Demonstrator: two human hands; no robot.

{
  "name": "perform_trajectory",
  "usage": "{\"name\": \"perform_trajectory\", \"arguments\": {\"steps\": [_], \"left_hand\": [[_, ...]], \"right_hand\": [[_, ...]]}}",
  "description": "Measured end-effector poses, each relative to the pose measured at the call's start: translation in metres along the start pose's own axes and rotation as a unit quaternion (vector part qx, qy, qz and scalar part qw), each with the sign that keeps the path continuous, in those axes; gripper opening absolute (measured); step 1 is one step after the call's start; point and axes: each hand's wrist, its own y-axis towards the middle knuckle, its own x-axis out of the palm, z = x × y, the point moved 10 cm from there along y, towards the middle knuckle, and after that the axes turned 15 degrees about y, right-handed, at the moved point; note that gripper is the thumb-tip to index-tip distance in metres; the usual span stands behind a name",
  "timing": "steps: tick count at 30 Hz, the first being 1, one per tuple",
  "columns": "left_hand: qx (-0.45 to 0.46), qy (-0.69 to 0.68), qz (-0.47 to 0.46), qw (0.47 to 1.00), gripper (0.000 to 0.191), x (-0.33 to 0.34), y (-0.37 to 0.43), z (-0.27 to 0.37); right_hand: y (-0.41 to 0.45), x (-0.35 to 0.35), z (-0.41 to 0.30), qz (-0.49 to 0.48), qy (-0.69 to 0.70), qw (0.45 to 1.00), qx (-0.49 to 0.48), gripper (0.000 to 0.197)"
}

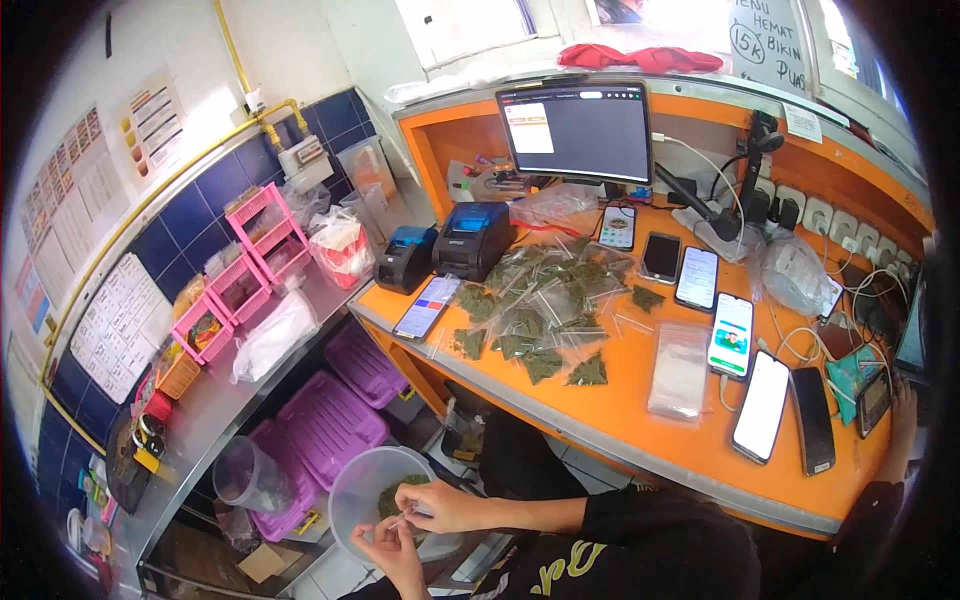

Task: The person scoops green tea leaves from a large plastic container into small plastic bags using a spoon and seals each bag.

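Observation:
My left hand and my right hand meet over a round translucent plastic tub. Their fingertips pinch what looks like the top edge of a small clear plastic bag; the fingers hide most of it. Green dried flakes show inside the tub, partly behind my right hand. On the orange desk, a heap of small zip bags filled with green flakes spreads in front of the printers. A stack of flat clear zip bags lies to the right of the heap.
Several smartphones lie along the desk's right side. A monitor and two receipt printers stand behind the heap. Another person's hand rests at the far right. Left are a steel counter, pink baskets and purple lidded boxes.

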Motion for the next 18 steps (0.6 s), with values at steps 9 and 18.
{"name": "perform_trajectory", "arguments": {"steps": [9, 18], "left_hand": [[0.066, 0.062, 0.000, 0.996, 0.047, -0.015, 0.001, -0.001], [0.021, 0.047, -0.049, 0.997, 0.059, -0.010, -0.020, 0.029]], "right_hand": [[0.004, 0.007, 0.007, -0.027, 0.017, 0.999, 0.022, 0.019], [-0.001, 0.007, -0.012, -0.014, 0.063, 0.997, 0.044, 0.018]]}}
